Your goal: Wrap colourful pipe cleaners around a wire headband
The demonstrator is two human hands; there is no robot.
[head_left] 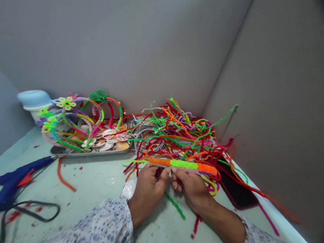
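Note:
Between my two hands is a headband (183, 164) wrapped in fuzzy pipe cleaner, in bands of orange, lime green and orange, seen almost edge-on. My left hand (146, 188) pinches its left part with thumb and fingers. Close beside it, my right hand (192, 188) has its fingers closed on the underside near the middle. The fingertips partly hide the inner side of the band. A green pipe cleaner (174, 206) lies on the table below the hands. Just behind them spreads a tangled heap of coloured pipe cleaners (185, 131).
Finished headbands with pipe-cleaner flowers (66, 102) rest over shells in a metal tray (97, 153). Coiled wire (146, 137) adjoins it. A blue glue gun (17, 179) with its cord lies left. A blue-lidded container (35, 99) stands behind; a dark phone (239, 190) lies right.

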